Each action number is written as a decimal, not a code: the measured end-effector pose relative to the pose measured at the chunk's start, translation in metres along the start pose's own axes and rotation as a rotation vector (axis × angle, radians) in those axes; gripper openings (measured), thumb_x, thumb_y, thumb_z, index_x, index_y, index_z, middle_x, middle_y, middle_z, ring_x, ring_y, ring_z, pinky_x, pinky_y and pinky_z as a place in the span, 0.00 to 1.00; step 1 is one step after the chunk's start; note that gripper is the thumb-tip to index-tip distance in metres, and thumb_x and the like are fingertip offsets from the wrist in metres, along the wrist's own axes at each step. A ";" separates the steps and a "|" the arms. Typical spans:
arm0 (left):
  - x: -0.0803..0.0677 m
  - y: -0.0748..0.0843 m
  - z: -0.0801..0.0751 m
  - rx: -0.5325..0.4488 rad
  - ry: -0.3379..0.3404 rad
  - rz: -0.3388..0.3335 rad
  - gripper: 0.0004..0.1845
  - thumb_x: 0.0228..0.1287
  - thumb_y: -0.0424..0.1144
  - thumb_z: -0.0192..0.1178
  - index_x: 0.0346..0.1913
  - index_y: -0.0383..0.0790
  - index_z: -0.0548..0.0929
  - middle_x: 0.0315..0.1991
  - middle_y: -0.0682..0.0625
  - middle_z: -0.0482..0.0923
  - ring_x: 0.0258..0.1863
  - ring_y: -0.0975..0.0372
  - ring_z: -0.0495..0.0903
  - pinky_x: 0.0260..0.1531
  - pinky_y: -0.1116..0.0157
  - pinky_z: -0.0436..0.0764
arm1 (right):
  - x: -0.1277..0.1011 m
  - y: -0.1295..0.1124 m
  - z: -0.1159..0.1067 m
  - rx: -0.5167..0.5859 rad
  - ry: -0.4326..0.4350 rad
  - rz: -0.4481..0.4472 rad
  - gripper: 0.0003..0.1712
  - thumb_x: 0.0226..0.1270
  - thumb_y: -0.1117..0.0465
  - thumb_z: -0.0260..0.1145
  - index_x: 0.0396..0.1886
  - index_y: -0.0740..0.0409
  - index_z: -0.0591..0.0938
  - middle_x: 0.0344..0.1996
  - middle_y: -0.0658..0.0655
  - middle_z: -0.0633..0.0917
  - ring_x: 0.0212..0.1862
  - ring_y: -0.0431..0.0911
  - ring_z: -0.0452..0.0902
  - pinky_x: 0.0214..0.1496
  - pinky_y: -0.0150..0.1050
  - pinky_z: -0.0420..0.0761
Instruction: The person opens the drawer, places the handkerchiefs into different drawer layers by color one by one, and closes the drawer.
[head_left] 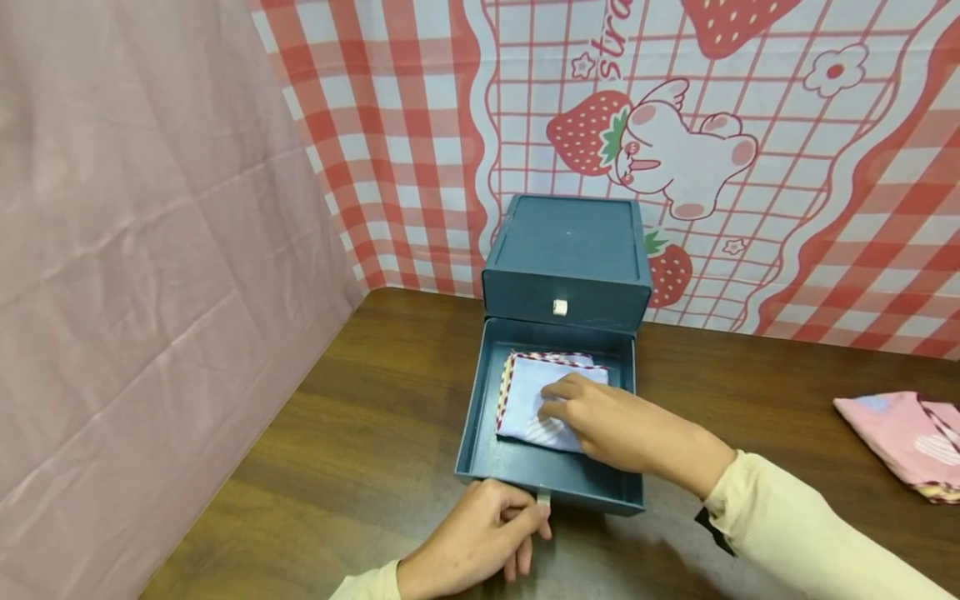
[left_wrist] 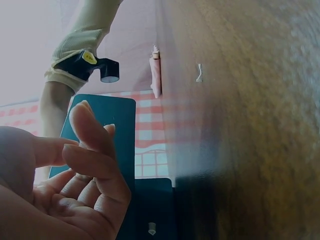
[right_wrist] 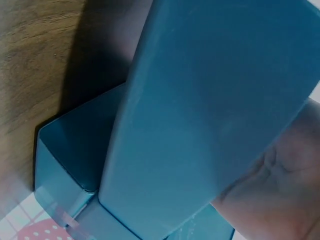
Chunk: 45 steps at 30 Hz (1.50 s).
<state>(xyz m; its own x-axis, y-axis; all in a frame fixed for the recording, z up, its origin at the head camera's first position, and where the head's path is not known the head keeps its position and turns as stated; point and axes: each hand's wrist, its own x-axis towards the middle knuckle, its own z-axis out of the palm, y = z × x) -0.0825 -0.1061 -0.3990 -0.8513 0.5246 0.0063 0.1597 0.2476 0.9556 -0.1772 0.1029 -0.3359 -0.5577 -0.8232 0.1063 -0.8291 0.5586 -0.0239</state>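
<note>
Head view: a folded pale-blue cloth [head_left: 521,400] lies on the floor of the pulled-out drawer [head_left: 517,461], apart from its front wall. My right hand [head_left: 615,425] reaches over the right wall, fingers bent and narrow at the cloth; whether they pinch or merely press, I cannot tell. My left hand [head_left: 487,529] is narrow too, thumb and finger closed about the pale knob [head_left: 543,498]. I judge the step to be handling the cloth within the drawer: I would use the left as a steady anchor, without tugging, and work the right with light fingertips, so the folded edges neither bunch nor catch the rim. A pink cloth [head_left: 900,442] lies on the desk [head_left: 337,442], well to the right.

Left wrist view: the left fingers are bent close together; the gripped knob is hidden. A lower drawer [left_wrist: 154,202], closed, shows its own small knob [left_wrist: 152,228].

Right wrist view: the pulled-out drawer hides my right fingertips and the cloth. I would therefore trust the head view, raising the wrist clear of the wall before any sideways move
</note>
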 end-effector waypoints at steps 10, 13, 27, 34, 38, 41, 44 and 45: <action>0.000 0.000 0.001 -0.005 0.012 0.004 0.17 0.75 0.42 0.55 0.30 0.36 0.85 0.10 0.59 0.74 0.06 0.67 0.73 0.07 0.68 0.74 | -0.015 -0.010 -0.015 -0.051 0.097 -0.013 0.19 0.62 0.74 0.62 0.52 0.60 0.83 0.53 0.60 0.82 0.58 0.54 0.77 0.60 0.52 0.78; -0.001 0.000 0.001 -0.006 0.016 0.011 0.18 0.75 0.43 0.55 0.30 0.36 0.85 0.10 0.58 0.74 0.06 0.68 0.72 0.07 0.68 0.74 | -0.022 -0.012 -0.020 -0.059 0.107 0.001 0.23 0.58 0.76 0.63 0.54 0.59 0.83 0.54 0.60 0.82 0.59 0.54 0.76 0.61 0.53 0.77; 0.000 0.000 0.003 -0.042 0.023 0.018 0.17 0.75 0.43 0.55 0.32 0.35 0.86 0.11 0.57 0.75 0.07 0.67 0.73 0.09 0.67 0.77 | -0.062 -0.017 -0.034 -0.055 0.250 0.064 0.29 0.54 0.79 0.63 0.55 0.55 0.83 0.55 0.57 0.81 0.58 0.52 0.76 0.52 0.49 0.81; 0.000 0.001 0.001 -0.036 0.033 0.029 0.18 0.76 0.43 0.54 0.33 0.34 0.86 0.12 0.55 0.76 0.07 0.68 0.73 0.09 0.68 0.76 | -0.083 -0.017 -0.036 -0.024 0.317 0.120 0.30 0.54 0.77 0.65 0.57 0.54 0.83 0.56 0.53 0.80 0.59 0.48 0.74 0.49 0.47 0.82; 0.001 0.000 0.000 -0.020 0.050 0.045 0.18 0.76 0.43 0.54 0.33 0.34 0.86 0.12 0.55 0.77 0.07 0.69 0.73 0.08 0.68 0.76 | -0.090 -0.014 -0.035 -0.031 0.359 0.115 0.30 0.53 0.76 0.64 0.57 0.53 0.82 0.57 0.52 0.80 0.59 0.48 0.74 0.49 0.47 0.81; 0.002 -0.001 -0.001 -0.003 0.063 0.052 0.17 0.76 0.42 0.54 0.33 0.35 0.86 0.12 0.56 0.77 0.07 0.69 0.73 0.08 0.67 0.76 | -0.092 -0.011 -0.038 -0.033 0.382 0.117 0.29 0.53 0.75 0.65 0.57 0.53 0.83 0.56 0.51 0.80 0.59 0.47 0.74 0.51 0.44 0.79; 0.003 -0.001 -0.001 -0.009 0.058 0.051 0.17 0.76 0.43 0.54 0.34 0.35 0.86 0.13 0.56 0.77 0.07 0.69 0.74 0.09 0.64 0.78 | -0.096 -0.009 -0.042 -0.042 0.398 0.124 0.29 0.52 0.74 0.65 0.56 0.53 0.83 0.55 0.50 0.80 0.57 0.46 0.75 0.52 0.38 0.75; 0.004 -0.001 -0.001 -0.013 0.054 0.050 0.18 0.76 0.43 0.54 0.34 0.35 0.87 0.13 0.56 0.77 0.08 0.69 0.74 0.10 0.62 0.79 | -0.098 -0.007 -0.043 -0.044 0.401 0.123 0.29 0.52 0.73 0.64 0.56 0.54 0.82 0.55 0.50 0.81 0.57 0.45 0.75 0.53 0.36 0.73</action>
<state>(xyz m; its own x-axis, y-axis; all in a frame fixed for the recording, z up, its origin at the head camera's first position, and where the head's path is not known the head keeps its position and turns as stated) -0.0863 -0.1056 -0.3994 -0.8684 0.4909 0.0694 0.1959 0.2113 0.9576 -0.1149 0.1839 -0.3030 -0.5853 -0.6503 0.4842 -0.7502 0.6610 -0.0191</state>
